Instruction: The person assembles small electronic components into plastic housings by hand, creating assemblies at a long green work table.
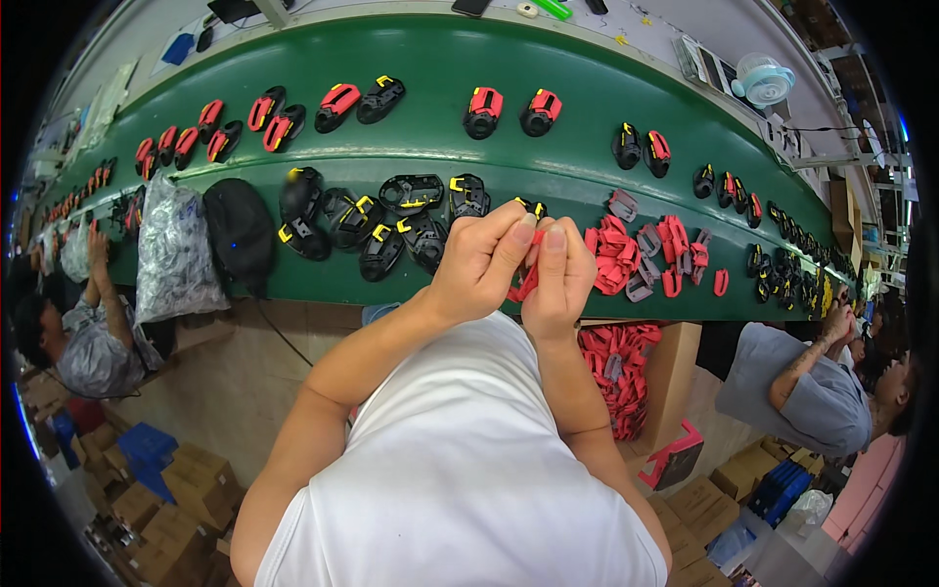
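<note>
My left hand (477, 262) and my right hand (560, 282) meet in front of my chest, over the near edge of the green bench. Thumbs and fingers of both are pinched on a red plastic part (523, 285), mostly hidden by my fingers. Several black plastic shells with yellow tabs (423, 240) lie to the left of my left hand, and one more shows partly behind my fingers. Close by my right hand is a heap of red plastic covers (613, 252), mixed with grey covers (641, 279).
Red-and-black assembled pieces (483, 112) stand along the far strip of the green bench (421, 59). A black bag-like object (240, 235) and a stuffed clear plastic bag (178, 249) sit at left. Below the edge, a carton (673, 377) holds red covers. Other people work on both sides.
</note>
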### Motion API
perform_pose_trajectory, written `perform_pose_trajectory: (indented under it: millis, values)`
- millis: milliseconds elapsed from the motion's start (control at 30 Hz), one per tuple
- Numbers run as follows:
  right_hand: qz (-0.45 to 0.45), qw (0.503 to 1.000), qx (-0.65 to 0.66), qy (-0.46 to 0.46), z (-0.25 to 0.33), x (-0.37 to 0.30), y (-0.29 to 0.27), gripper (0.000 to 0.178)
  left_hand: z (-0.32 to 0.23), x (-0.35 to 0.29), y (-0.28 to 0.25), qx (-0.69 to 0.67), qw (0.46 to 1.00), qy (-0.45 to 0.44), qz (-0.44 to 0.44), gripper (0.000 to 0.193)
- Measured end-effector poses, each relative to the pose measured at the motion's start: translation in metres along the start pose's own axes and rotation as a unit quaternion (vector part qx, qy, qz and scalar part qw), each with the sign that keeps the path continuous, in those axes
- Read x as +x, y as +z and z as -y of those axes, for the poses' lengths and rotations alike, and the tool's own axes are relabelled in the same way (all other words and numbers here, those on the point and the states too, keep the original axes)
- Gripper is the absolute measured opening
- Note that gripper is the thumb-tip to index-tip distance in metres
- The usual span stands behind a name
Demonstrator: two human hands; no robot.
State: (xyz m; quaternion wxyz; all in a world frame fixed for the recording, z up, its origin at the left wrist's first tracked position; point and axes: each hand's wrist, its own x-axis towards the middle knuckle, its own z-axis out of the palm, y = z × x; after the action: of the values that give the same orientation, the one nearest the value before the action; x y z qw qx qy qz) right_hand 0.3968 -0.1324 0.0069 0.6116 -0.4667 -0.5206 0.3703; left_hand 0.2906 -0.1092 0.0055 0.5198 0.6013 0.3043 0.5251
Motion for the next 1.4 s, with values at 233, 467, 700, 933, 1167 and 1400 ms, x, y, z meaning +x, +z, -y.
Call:
perform_pose_trajectory:
  millis: [233,467,700,933,1167,1400]
  values:
    - [0.03,0.997,-0.055,-0.05,-0.004,0.005,-0.003,0.033,0.003,0.005,-0.002,0.011,0.999,-0.044,-0.01,0.029]
    - [0.049,0.998,-0.034,0.032,-0.031,0.015,0.007,0.034,0.01,0.01,-0.021,0.092,0.994,0.062,-0.022,0.022]
    - [0.085,0.984,-0.129,0.086,-0.042,0.037,0.031,0.013,0.048,0.044,-0.072,0.087,0.986,-0.142,-0.005,0.02]
    - [0.139,0.941,-0.284,0.118,-0.04,0.086,0.047,0.013,0.201,0.179,-0.247,0.615,0.769,-0.124,-0.12,0.071]
    - [0.121,0.964,-0.14,0.19,-0.057,0.105,0.055,0.025,0.238,0.187,-0.31,0.714,0.684,-0.134,-0.062,0.068]
    - [0.085,0.969,0.073,0.221,-0.032,0.104,0.053,0.02,0.102,0.111,-0.173,0.0,0.967,-0.234,-0.096,0.038]
